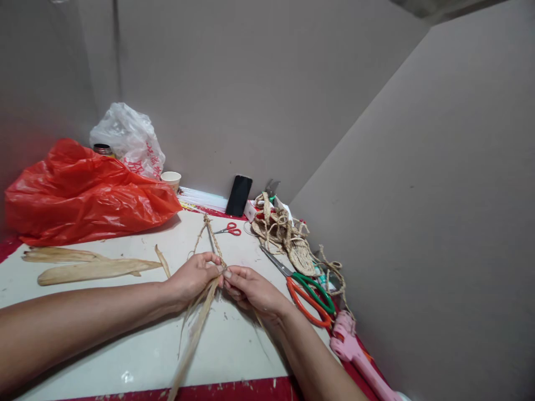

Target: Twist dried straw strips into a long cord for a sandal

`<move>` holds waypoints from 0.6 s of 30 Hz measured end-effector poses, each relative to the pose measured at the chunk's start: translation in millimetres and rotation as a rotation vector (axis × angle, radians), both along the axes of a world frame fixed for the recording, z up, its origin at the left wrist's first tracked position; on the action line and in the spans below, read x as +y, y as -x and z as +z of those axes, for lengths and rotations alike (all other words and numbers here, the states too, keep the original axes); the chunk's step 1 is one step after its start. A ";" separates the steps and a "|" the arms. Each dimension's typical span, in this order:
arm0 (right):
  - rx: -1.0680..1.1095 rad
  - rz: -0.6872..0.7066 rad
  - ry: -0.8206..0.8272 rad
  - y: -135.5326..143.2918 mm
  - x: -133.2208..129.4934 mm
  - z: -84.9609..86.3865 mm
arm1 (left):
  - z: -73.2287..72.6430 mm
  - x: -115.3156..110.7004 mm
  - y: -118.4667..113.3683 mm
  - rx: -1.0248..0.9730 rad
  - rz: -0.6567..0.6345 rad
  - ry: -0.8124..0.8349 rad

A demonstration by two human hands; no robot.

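Observation:
A thin braid [215, 243] of dried plant fibre runs from a knotted loop on the table down to my fingers. My left hand [197, 278] pinches its lower end between thumb and fingers. Right beside it, my right hand [246, 285] is closed at the same spot, thumb and forefinger pressed on the strands. Loose strips of dried leaf [196, 328] hang from between the hands toward the table's front edge. Small red-handled scissors [232, 229] lie just beyond the braid. Large scissors [307, 289] with green and orange handles rest to the right of my right hand.
Dried husk leaves [98, 271] lie at left, before a red plastic bag [87, 195]. Along the back are a white bag [129, 136], a paper cup [171, 179] and a phone [239, 195]. Woven straw pieces [298, 253] and a pink glue gun [349, 342] line the right edge.

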State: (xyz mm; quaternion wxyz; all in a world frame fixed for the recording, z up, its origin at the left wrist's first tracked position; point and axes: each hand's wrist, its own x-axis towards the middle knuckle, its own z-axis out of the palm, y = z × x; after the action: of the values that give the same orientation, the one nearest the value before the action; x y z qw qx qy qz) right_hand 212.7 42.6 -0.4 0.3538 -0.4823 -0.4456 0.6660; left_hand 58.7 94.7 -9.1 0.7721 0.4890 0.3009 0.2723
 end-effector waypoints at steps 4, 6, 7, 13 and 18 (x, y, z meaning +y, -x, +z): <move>0.075 -0.069 0.062 1.4 1.2 -2.2 | -0.4 6.4 2.0 0.103 -0.101 -0.160; 0.058 -0.113 0.063 3.5 1.2 -2.8 | -0.4 11.2 4.4 0.189 -0.184 -0.309; 0.039 -0.140 0.064 5.0 1.1 -3.3 | 0.2 13.5 5.8 0.241 -0.211 -0.404; -0.122 -0.270 0.033 15.4 1.2 -10.1 | 12.9 20.5 12.1 0.539 -0.205 -0.886; -0.219 -0.336 -0.032 23.4 1.5 -14.1 | 20.5 20.1 12.0 0.560 -0.227 -0.788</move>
State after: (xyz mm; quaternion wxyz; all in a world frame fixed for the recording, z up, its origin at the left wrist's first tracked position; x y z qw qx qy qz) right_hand 189.4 44.0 -14.5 0.4171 -0.6136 -0.4054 0.5341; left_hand 46.7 114.8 11.4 0.4427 0.8278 0.3159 0.1379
